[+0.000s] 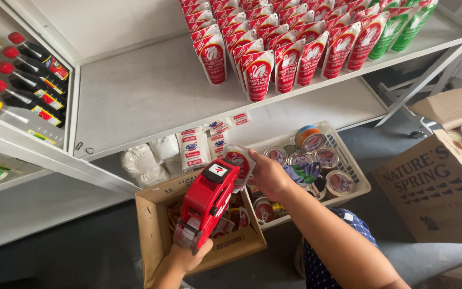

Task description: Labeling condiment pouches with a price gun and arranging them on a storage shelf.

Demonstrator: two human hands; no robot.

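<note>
Red plastic price gun [205,206], chunky, with a small white and black label on top, gripped by its handle in the left hand [187,257] above a cardboard box [153,225]; nose of the gun touching a sauce pouch [239,163]. Pouch red and white, rounded at the top, pinched at its edge by the right hand [267,174], fingers closed on it, just above the gap between box and basket.

Cardboard box open at the top, holding more red and white pouches lying loose. White plastic basket [356,174] just beside it on the right, filled with round tins, mostly silver lids with red and white labels, one with an orange and blue rim at the back. Larger brown carton [434,187] farther right with dark print on its side, a few tins showing at its open top.

Rows of upright red and white pouches [274,48] on the white shelf [145,91] above, green ones at the far right end. White bags [188,150] with red and blue labels under the shelf, next to plain white sacks. Dark bottles [25,80] with red and yellow caps lying on the left shelf.
</note>
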